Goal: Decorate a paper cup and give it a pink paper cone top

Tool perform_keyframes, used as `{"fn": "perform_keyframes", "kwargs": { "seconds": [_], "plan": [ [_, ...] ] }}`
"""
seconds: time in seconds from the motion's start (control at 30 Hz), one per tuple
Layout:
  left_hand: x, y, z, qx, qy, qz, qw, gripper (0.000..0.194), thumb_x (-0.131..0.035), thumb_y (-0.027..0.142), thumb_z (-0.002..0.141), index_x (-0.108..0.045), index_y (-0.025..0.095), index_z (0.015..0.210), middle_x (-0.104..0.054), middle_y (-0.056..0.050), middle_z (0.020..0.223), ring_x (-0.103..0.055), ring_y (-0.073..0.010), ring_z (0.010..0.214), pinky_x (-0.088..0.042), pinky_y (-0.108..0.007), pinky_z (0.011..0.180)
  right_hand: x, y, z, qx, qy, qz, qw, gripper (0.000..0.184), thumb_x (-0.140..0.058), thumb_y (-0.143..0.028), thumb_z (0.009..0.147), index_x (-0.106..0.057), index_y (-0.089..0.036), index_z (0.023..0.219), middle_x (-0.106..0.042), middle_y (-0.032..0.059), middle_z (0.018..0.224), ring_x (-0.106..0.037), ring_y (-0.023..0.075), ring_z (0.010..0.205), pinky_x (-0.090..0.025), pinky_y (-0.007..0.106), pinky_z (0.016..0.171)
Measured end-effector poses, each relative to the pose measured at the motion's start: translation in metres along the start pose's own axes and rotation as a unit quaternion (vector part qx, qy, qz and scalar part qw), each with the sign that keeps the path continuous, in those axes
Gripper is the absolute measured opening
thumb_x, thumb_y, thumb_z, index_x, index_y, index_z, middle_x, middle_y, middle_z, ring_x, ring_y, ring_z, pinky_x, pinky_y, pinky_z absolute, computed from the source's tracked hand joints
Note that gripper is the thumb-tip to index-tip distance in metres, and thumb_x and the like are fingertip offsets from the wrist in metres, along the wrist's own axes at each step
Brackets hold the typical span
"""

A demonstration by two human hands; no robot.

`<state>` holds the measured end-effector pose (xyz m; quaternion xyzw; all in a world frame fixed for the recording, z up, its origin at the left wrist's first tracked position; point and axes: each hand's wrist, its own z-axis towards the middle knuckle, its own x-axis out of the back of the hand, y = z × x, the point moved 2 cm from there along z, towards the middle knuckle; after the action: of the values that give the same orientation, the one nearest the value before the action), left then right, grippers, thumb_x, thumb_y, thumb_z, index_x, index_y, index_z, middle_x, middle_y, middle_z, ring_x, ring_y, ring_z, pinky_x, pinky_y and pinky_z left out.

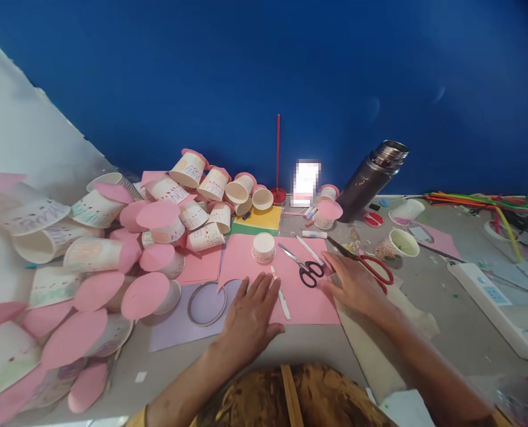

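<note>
My left hand (pixel 253 318) lies open with fingers stretched out, palm down on the pink sheet (pixel 314 309). Just ahead of its fingertips stands a small white paper cup (pixel 264 248), and a white marker (pixel 283 301) lies beside the fingers. My right hand (pixel 352 283) rests at the sheet's right edge, thumb and fingers apart, holding nothing that I can see. Between the hands are black-handled scissors (pixel 307 276). A second white marker (pixel 309 250) lies beyond them. Red-handled scissors (pixel 381 264) lie against the right hand, partly hidden. A metal ring (pixel 189 307) rests on a lilac sheet (pixel 168 332).
Decorated paper cups with pink discs (pixel 146 295) are heaped along the left. A dark flask (pixel 364 184) leans at the back, near a red stick on a base (pixel 278 154). To the right are a patterned cup (pixel 399 244), a white power strip (pixel 481 290) and coloured strips (pixel 459 200).
</note>
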<state>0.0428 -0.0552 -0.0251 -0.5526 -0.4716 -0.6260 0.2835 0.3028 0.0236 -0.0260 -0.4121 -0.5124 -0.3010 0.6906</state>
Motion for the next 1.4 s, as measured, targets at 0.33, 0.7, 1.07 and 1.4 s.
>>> {"fn": "perform_keyframes", "kwargs": {
  "seconds": [0.33, 0.7, 1.07, 1.4],
  "plan": [
    [0.008, -0.007, -0.003, -0.057, 0.014, 0.008, 0.998, 0.052, -0.061, 0.019, 0.093, -0.054, 0.029, 0.143, -0.05, -0.019, 0.151, -0.042, -0.0368, 0.145, -0.028, -0.067, 0.117, -0.008, 0.017, -0.032, -0.039, 0.054, -0.06, 0.996, 0.046, -0.048, -0.014, 0.089, -0.058, -0.016, 0.134, -0.065, 0.0153, 0.133, -0.056, 0.0331, 0.127, -0.046, 0.052, 0.107],
    [0.014, -0.019, -0.027, -0.107, -0.032, -0.036, 0.993, 0.051, -0.06, 0.019, 0.088, -0.056, 0.025, 0.139, -0.05, -0.015, 0.153, -0.04, -0.0334, 0.147, -0.028, -0.06, 0.121, 0.0, -0.013, -0.022, 0.054, 0.06, -0.08, 0.994, 0.056, -0.044, -0.008, 0.09, -0.048, -0.018, 0.144, -0.065, 0.0127, 0.138, -0.052, 0.0326, 0.133, -0.034, 0.056, 0.114],
    [0.012, -0.021, -0.021, -0.154, -0.053, -0.133, 0.978, 0.066, -0.064, 0.02, 0.075, -0.054, 0.026, 0.14, -0.049, -0.012, 0.153, -0.043, -0.0304, 0.145, -0.025, -0.052, 0.125, -0.007, -0.021, -0.032, 0.09, 0.043, -0.054, 0.994, 0.026, -0.049, -0.02, 0.098, -0.068, -0.02, 0.115, -0.068, 0.0148, 0.124, -0.057, 0.0337, 0.125, -0.046, 0.053, 0.106],
    [0.0, -0.006, -0.021, -0.146, -0.036, -0.146, 0.978, 0.071, -0.067, 0.029, 0.077, -0.048, 0.023, 0.146, -0.045, -0.015, 0.158, -0.036, -0.0321, 0.15, -0.024, -0.054, 0.125, 0.01, -0.052, 0.033, 0.096, 0.093, 0.094, 0.987, 0.082, -0.072, -0.047, 0.085, -0.034, -0.023, 0.154, -0.055, 0.0168, 0.146, -0.053, 0.0368, 0.133, -0.047, 0.054, 0.108]
  ]
}}
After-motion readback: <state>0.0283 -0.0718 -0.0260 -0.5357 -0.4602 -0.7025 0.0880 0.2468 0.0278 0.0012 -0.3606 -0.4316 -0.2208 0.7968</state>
